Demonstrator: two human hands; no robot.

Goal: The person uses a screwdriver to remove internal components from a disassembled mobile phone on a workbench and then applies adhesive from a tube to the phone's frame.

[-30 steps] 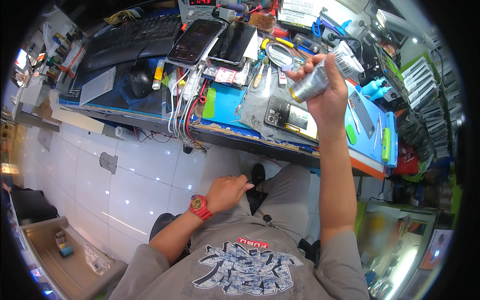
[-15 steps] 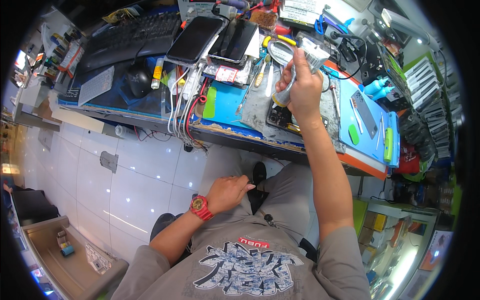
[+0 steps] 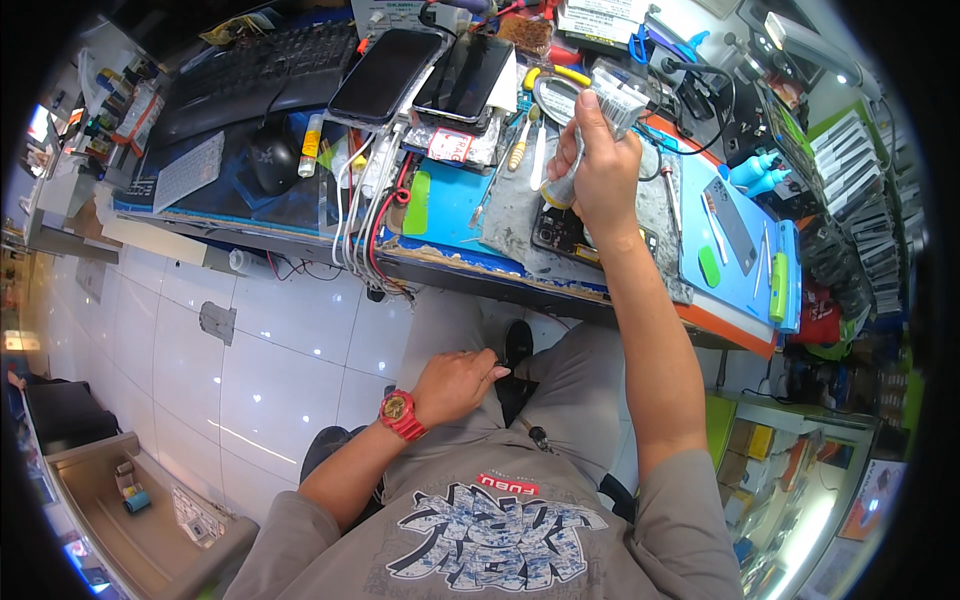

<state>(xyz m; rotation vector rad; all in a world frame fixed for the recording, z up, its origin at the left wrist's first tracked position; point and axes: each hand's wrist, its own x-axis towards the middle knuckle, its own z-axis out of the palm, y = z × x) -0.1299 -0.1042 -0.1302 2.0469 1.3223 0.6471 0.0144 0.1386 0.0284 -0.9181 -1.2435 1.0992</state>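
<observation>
My right hand (image 3: pixel 608 170) is closed around a grey cylindrical tool (image 3: pixel 562 190) with a yellowish ring at its lower end. Its kind is not clear, and my fingers hide most of its body. That lower end points down, just above an opened phone (image 3: pixel 556 228) lying on a grey work mat (image 3: pixel 510 232). My wrist and forearm cover part of the phone. Over my lap, my left hand (image 3: pixel 458 385) rests with curled fingers, a red watch (image 3: pixel 402 414) on its wrist. Whether it holds anything is hidden.
Two dark phones (image 3: pixel 386 78) (image 3: pixel 466 80) lie raised at the back, near a keyboard (image 3: pixel 262 82) and mouse (image 3: pixel 274 160). White and red cables (image 3: pixel 352 228) hang over the bench edge. To the right, a blue mat (image 3: pixel 722 285) carries thin tools and a phone back panel (image 3: pixel 730 225).
My right hand and the grey tool have shifted slightly left and down, staying over the opened phone. My left hand has not moved.
</observation>
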